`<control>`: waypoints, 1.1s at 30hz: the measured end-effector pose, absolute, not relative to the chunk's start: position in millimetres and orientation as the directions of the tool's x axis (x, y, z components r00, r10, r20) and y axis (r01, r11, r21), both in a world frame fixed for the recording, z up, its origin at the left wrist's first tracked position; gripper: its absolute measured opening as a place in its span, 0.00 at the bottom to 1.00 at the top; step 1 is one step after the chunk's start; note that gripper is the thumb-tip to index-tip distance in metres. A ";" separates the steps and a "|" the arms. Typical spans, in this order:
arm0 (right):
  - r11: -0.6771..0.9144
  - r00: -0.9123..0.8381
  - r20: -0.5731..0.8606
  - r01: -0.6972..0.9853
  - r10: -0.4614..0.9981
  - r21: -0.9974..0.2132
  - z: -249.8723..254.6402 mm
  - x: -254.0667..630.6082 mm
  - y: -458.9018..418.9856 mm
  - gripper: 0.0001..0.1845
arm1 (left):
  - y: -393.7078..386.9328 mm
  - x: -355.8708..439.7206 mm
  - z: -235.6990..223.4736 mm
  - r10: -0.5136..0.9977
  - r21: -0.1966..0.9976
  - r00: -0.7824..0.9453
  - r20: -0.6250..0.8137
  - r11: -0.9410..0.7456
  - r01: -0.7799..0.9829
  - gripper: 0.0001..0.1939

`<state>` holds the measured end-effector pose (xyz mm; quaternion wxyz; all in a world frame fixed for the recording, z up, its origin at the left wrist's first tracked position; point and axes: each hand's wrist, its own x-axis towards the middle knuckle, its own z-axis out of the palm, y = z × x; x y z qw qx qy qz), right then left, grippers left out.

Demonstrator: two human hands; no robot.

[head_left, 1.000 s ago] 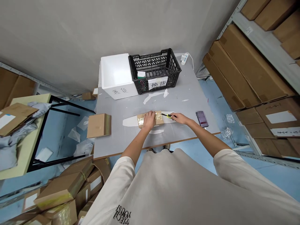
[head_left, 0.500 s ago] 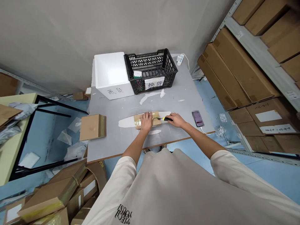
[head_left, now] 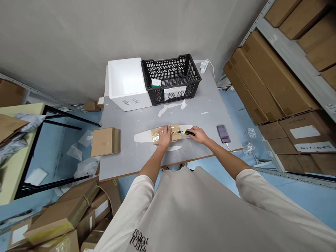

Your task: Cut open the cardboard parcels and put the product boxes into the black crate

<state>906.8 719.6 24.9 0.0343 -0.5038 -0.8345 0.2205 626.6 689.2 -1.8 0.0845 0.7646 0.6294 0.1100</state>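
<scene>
A small cardboard box (head_left: 156, 135) covered with shiny tan tape lies flat near the front middle of the table. My left hand (head_left: 165, 135) rests on its top, fingers stretched forward, pressing it down. Gripped in my right hand (head_left: 198, 134) is a black and yellow utility knife (head_left: 188, 133), its blade pointing left at the box's right part. How deep the blade sits in the cardboard is too small to tell. Under the box are pale paper-like patches (head_left: 143, 136) on the tabletop.
At the back of the grey table (head_left: 126, 157) stand a white foam box (head_left: 133, 101) and a black plastic crate (head_left: 173, 80). A closed carton (head_left: 102, 141) sits at the left edge; a phone (head_left: 223, 133) with a cable lies right. Shelved cartons (head_left: 278, 80) flank the right side.
The whole view has shifted slightly, with the scene appearing a little farther right. Both hands stay at the box, and the knife remains at its right part.
</scene>
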 end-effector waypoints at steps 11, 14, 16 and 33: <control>0.457 -0.525 -0.116 0.814 0.843 -0.360 23.4 904.0 721.5 0.24 | 694.2 627.9 5.4 0.984 0.243 0.175 0.031 -0.177 0.954 0.27; 0.438 -0.521 -0.142 0.813 0.842 -0.384 23.1 900.2 723.0 0.24 | 692.6 630.9 5.3 0.987 0.258 0.159 0.031 -0.161 0.953 0.28; 0.423 -0.512 -0.155 0.816 0.845 -0.394 23.6 899.3 724.2 0.24 | 692.0 631.9 5.6 0.989 0.274 0.149 0.024 -0.149 0.950 0.28; 0.399 -0.492 -0.132 0.811 0.860 -0.427 15.6 906.7 732.8 0.24 | 690.5 630.3 9.0 0.988 0.278 0.152 0.010 -0.148 0.949 0.28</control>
